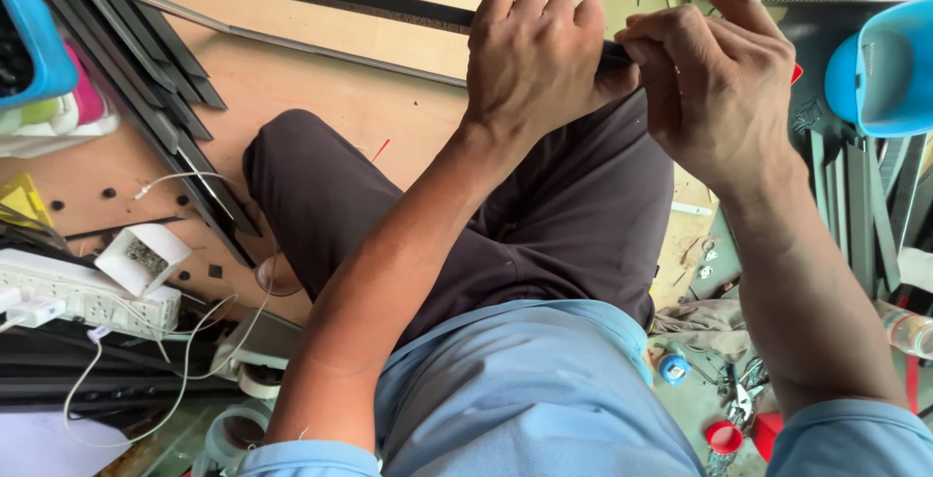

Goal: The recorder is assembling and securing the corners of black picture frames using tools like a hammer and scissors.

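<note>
My left hand [533, 54] is closed in a fist around a thin dark strip [614, 52], of which only a short black end shows between the hands. My right hand [714, 74] pinches that same end with thumb and bent fingers, index finger pointing up. A small red bit [796, 73] peeks out behind the right hand. Both hands are held above my lap, over dark trousers [544, 215]. Most of the strip is hidden inside the fist.
Long black strips [146, 59] lie on the wooden board [330, 98] at left. A white power strip [87, 297], small white box [146, 258], tape rolls [238, 428], a blue plastic basket [889, 69] at right, scissors [743, 394] and red caps [724, 435] surround me.
</note>
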